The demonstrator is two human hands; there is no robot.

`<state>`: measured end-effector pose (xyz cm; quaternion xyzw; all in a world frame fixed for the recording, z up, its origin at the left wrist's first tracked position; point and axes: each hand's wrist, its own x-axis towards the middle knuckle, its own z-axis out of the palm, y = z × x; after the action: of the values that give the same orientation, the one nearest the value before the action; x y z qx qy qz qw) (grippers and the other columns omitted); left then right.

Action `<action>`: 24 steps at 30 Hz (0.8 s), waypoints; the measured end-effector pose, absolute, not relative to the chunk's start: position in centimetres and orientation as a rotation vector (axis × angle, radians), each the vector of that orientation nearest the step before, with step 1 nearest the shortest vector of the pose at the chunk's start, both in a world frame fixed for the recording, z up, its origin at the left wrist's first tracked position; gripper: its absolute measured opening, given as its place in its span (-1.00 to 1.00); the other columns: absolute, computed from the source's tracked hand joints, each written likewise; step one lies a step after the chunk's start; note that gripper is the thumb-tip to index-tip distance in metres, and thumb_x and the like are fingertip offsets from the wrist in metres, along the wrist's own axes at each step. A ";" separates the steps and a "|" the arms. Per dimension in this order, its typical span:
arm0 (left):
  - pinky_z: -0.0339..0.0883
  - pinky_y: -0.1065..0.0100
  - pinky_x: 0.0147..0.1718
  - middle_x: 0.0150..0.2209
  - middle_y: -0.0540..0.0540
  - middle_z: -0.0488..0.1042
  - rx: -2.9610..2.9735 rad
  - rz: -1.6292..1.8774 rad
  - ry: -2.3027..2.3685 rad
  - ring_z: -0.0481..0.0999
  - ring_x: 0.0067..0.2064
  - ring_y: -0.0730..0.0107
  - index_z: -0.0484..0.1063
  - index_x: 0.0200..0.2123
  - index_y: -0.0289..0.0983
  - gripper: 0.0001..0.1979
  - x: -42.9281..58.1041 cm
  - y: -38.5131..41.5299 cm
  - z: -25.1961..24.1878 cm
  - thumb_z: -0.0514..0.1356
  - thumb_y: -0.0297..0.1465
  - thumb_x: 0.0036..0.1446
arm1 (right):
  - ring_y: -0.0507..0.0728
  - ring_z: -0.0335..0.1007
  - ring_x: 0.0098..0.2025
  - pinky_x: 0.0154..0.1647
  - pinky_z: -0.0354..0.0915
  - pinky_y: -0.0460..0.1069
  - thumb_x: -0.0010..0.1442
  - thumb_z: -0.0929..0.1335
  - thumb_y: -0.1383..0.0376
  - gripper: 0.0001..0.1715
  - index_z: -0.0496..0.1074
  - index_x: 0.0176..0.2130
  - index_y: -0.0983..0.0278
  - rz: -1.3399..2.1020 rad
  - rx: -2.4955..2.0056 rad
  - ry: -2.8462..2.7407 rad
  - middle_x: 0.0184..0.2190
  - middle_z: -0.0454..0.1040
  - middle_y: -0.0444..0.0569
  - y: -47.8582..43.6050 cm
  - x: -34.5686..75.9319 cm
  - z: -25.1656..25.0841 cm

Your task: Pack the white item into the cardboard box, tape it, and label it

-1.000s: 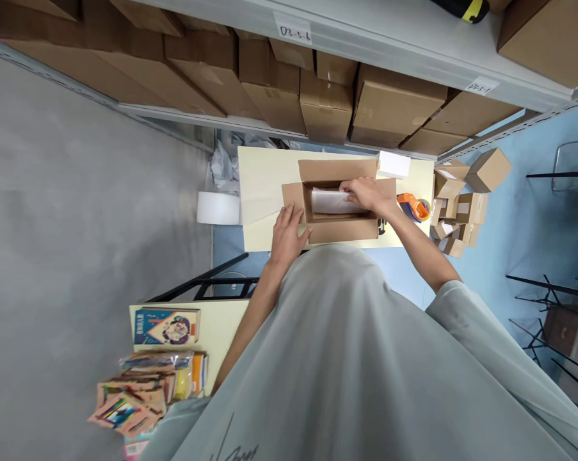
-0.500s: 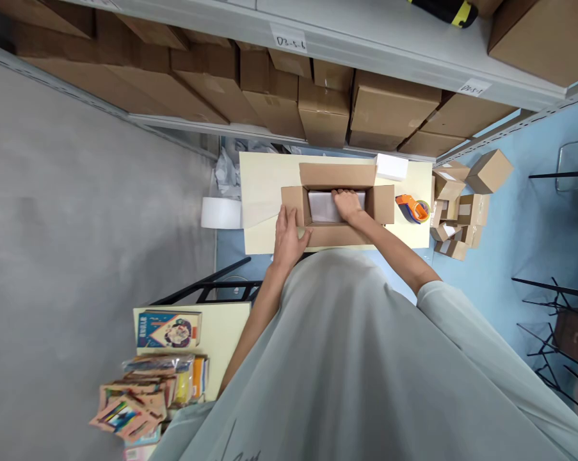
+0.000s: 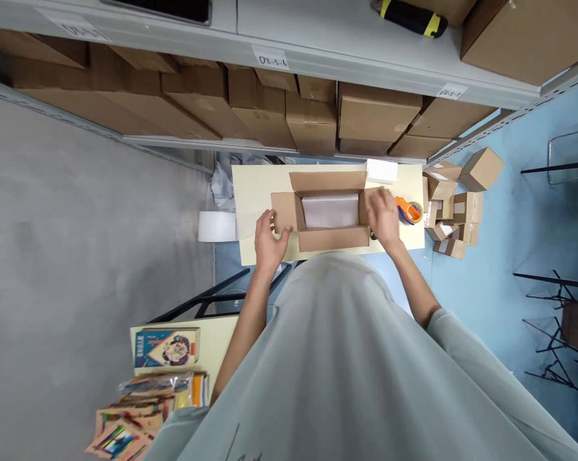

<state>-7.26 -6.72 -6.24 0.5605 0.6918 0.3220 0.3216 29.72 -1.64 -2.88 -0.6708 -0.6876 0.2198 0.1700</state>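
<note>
Obs., head view. Open cardboard box (image 3: 333, 239) sits on the pale table (image 3: 255, 192), all four flaps folded outward. Inside lies a pale wrapped package (image 3: 329, 211), flat and covering most of the box floor; neither hand touches it.

Left hand (image 3: 268, 238): open, fingers spread, holding nothing, thumb side against the edge of the left flap (image 3: 283, 221).

Right hand (image 3: 383, 218): motion-blurred, lying over the right flap (image 3: 365, 197). I cannot tell whether it pinches the flap or only rests on it.

An orange tape dispenser (image 3: 408, 210) lies just beside the right hand; a small white box (image 3: 381, 171) stands at the far right corner of the cardboard box.

Risks (judgement):
- The box's near flap lies close to the table's near edge. Uneven pressure from the two hands could skid or twist the box toward the person
- The right hand is moving quickly right next to the tape dispenser. A sideways sweep could knock it toward the table's right edge, below which small cartons (image 3: 449, 205) lie on the floor
- The left hand has thumb contact only, so its flap could slip free
- How high the package rises is not readable; if it stands proud, a flap could catch on its wrapping
</note>
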 end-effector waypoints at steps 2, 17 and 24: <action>0.59 -0.11 0.26 0.40 -0.36 0.44 1.448 0.888 1.852 0.61 0.29 -0.06 0.38 0.44 -0.19 -0.35 -7.1 -6.6 -5.4 0.33 -0.27 0.33 | 0.47 0.25 0.58 0.61 0.21 0.49 0.57 0.27 0.03 -0.30 0.34 0.49 0.32 0.616 -2.022 -1.683 0.51 0.35 0.37 -2.6 32.1 -2.7; 0.16 -0.23 0.60 0.63 -0.24 0.22 1.943 0.235 1.295 0.00 0.70 -0.22 0.06 0.67 -0.18 0.11 -5.9 -7.9 -4.7 0.50 -0.27 0.18 | 0.38 0.23 0.62 0.48 0.41 0.39 0.39 0.26 0.52 -0.16 0.35 0.55 0.23 0.888 -1.678 -2.429 0.52 0.43 0.08 -7.1 32.2 -1.2; 0.31 -0.15 0.53 0.47 -0.24 0.49 1.793 0.428 1.347 0.34 0.58 -0.06 0.17 0.62 -0.16 -0.13 -6.6 -6.5 -4.5 0.34 -0.25 0.33 | 0.38 0.35 0.53 0.51 0.39 0.36 0.52 0.35 0.24 -0.40 0.47 0.46 0.20 0.969 -1.589 -2.362 0.47 0.50 0.09 -6.1 32.9 -1.3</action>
<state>-6.65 -6.48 -4.53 0.7142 0.5364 0.1705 0.4161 32.92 -6.07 -1.31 -0.5273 -0.7837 0.3214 0.0670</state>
